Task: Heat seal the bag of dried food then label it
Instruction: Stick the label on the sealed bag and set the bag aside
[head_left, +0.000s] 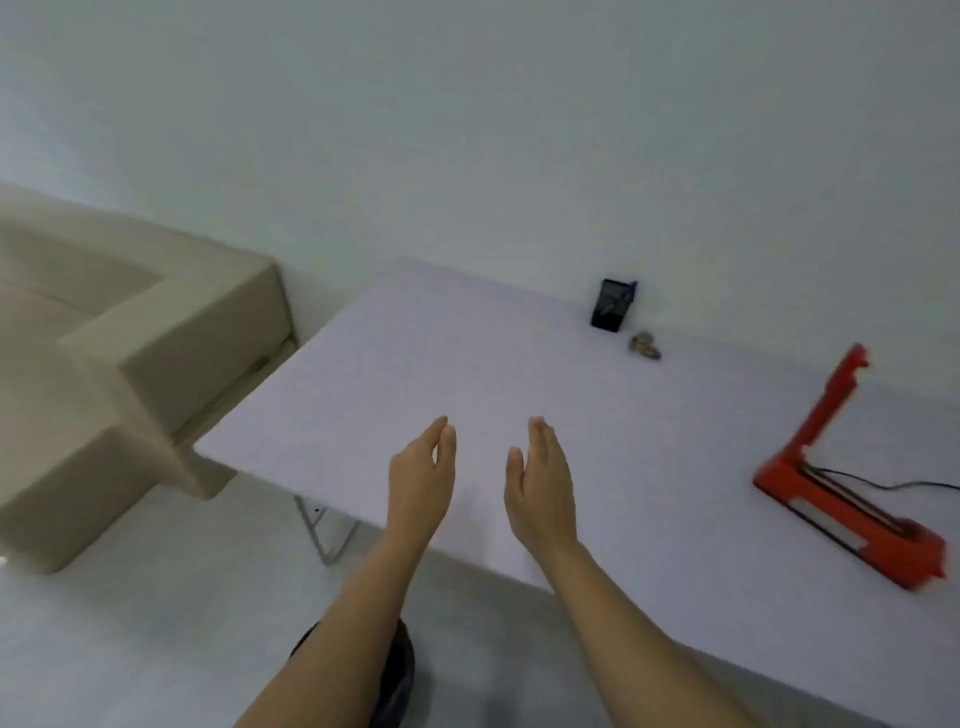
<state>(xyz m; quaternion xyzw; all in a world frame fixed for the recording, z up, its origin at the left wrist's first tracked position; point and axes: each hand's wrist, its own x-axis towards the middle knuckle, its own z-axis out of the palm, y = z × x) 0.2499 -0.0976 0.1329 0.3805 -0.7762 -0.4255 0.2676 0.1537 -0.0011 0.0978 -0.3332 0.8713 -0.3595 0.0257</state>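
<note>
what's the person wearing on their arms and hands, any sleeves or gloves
Nothing is worn that shows. The bare left hand and bare right hand have no gloves, and no ring or watch is visible. Both forearms are bare to the frame edge, with no sleeve in view.

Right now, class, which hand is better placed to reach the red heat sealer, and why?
The right hand. The red heat sealer sits on the table to its right, so the left hand would have to cross over. Both hands are open and empty.
</note>
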